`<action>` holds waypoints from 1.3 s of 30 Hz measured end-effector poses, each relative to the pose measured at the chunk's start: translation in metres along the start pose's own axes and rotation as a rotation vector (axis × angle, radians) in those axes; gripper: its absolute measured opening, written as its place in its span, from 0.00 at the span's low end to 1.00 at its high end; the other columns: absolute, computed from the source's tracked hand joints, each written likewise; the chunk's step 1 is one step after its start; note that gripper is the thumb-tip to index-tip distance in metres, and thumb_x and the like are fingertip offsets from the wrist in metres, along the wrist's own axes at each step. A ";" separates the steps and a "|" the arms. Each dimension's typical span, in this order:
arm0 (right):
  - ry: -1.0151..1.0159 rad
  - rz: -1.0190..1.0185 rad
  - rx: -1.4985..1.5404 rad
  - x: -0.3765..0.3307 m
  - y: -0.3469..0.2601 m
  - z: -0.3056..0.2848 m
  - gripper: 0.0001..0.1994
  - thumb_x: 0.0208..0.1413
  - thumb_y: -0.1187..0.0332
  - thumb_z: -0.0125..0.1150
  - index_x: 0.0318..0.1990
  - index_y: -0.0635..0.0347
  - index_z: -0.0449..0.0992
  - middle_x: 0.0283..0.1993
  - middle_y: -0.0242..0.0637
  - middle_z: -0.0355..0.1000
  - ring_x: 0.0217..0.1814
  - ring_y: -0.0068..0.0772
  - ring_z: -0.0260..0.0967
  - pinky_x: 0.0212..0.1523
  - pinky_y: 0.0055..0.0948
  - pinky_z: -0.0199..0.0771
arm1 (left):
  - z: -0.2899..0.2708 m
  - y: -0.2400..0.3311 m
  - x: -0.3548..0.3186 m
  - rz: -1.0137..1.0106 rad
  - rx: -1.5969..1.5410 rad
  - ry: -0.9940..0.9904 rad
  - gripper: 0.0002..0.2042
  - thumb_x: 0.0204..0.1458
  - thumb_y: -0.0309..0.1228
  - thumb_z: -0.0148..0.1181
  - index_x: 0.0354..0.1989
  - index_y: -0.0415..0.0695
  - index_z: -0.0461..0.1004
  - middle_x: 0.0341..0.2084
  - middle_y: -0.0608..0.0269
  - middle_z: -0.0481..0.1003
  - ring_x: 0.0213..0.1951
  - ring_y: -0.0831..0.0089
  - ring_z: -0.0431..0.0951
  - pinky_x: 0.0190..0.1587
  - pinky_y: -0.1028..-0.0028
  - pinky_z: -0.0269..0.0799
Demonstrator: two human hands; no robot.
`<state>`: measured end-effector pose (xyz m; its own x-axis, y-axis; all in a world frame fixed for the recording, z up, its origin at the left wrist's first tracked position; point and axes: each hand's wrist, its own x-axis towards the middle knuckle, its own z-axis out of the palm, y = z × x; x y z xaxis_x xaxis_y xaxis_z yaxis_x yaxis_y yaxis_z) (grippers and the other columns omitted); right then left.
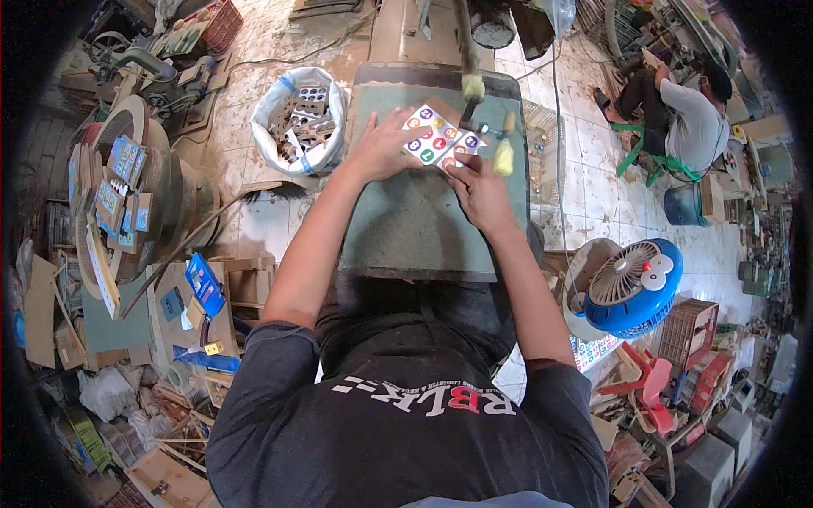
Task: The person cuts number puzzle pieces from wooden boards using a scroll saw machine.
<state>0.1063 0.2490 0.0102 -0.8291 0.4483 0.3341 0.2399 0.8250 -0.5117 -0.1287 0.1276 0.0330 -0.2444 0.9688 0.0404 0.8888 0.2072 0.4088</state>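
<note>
patterned panel: white with coloured discs [434,142], upper centre of the frame, lying on the green-grey worktop [415,233]; its left and lower right parts are covered by fingers. a slanting line divides it; cut or edge of a second piece, cannot tell.
left hand [389,148]: fingers extended over the panel's left side, not closed around it; thumb apart, toward the upper left.
right hand [481,190]: thumb and fingers pinch the panel's lower right edge; undersides of the fingertips hidden.
tool arm [465,42]: enters from the top edge, upper end cut off; yellow wrapped tip just above the panel. a second yellow wrapped part [503,157] stands right of it; the metal between is too small to read.
sack [258,114]: white, upper left of centre, holding brown offcuts; lower layers out of sight.
fan [633,288]: blue, right of centre; blade motion cannot be told.
co-worker [696,118]: seated, upper right; far side hidden.
</note>
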 end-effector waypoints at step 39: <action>-0.002 -0.008 -0.102 0.007 -0.005 -0.011 0.10 0.58 0.70 0.73 0.47 0.50 0.89 0.59 0.34 0.80 0.64 0.44 0.72 0.66 0.42 0.73 | 0.036 0.056 -0.015 -0.183 0.011 0.211 0.53 0.41 0.55 0.81 0.73 0.35 0.64 0.75 0.32 0.59 0.78 0.40 0.56 0.78 0.38 0.47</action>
<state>0.1051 0.2520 0.0241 -0.8322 0.4409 0.3362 0.2833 0.8594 -0.4257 -0.0617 0.1292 0.0226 -0.4755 0.8657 0.1562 0.8264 0.3787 0.4168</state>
